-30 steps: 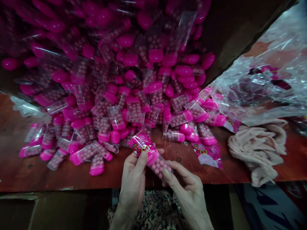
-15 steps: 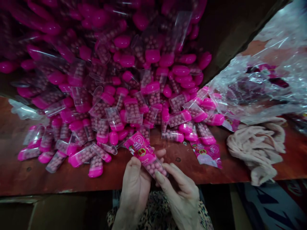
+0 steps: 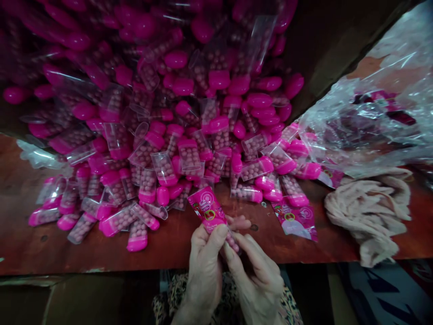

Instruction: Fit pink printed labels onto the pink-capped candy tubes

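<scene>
My left hand and my right hand meet at the near edge of the table, both closed on one clear candy tube of pink balls with a pink printed sleeve over its far end. My left thumb presses on the sleeve; my right fingers pinch the tube's near end. Just beyond lies a big heap of clear tubes with pink caps. More pink printed sleeves lie flat on the table to the right.
The reddish wooden table ends just before my hands. A crumpled clear plastic bag with pink items lies at the right, a pale pink cloth below it. A cardboard box is under the table edge at left.
The sleeve has slid further over the tube, so less of the clear tube shows. Both hands have drawn closer together and shifted slightly right.
</scene>
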The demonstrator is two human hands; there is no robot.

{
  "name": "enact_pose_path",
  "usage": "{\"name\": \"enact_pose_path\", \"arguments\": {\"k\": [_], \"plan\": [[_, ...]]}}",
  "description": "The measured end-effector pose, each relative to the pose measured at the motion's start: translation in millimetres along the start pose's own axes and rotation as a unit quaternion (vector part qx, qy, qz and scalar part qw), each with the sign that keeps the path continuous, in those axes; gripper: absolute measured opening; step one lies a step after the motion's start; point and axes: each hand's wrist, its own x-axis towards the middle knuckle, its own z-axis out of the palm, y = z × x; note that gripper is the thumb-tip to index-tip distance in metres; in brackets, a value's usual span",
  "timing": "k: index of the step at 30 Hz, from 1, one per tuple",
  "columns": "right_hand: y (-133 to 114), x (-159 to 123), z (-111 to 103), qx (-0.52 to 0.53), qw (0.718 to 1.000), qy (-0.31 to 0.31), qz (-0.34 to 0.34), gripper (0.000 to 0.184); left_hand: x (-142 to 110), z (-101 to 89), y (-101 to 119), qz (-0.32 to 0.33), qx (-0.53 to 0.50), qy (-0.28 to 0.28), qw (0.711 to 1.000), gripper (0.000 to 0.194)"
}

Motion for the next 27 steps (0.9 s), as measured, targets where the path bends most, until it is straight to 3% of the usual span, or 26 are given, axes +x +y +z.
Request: {"name": "enact_pose_path", "arguments": {"k": [2, 5, 8, 16, 23, 27], "plan": [[-1.0, 4.6, -0.3, 0.049, 0.996, -0.020, 0.068, 0.014, -1.9, 0.4, -1.8, 0.004, 0.005, 0.023, 1.000, 0.018], [-2.6, 11.6, 1.0, 0.147, 0.968, -0.056, 0.194, 0.012, -3.2, -2.1, 0.1, 0.017, 0.016, 0.031, 0.999, 0.027], [-1.7, 13.8, 3.7, 0.199, 0.945, -0.061, 0.251, 0.016, -0.7, -5.7, 3.8, 0.030, 0.031, 0.028, 0.999, 0.028], [2.5, 5.8, 0.4, 0.131, 0.978, -0.008, 0.163, 0.013, 0.9, -2.0, -4.5, 0.015, 0.048, 0.033, 0.998, 0.029], [2.5, 12.4, 1.0, 0.164, 0.965, -0.004, 0.206, 0.012, 1.8, -4.0, 2.8, 0.007, 0.053, -0.002, 0.999, 0.036], [3.4, 11.4, 3.1, 0.174, 0.960, -0.014, 0.218, 0.013, 3.8, -3.2, 4.5, 0.009, 0.046, 0.016, 0.999, 0.036]]}}
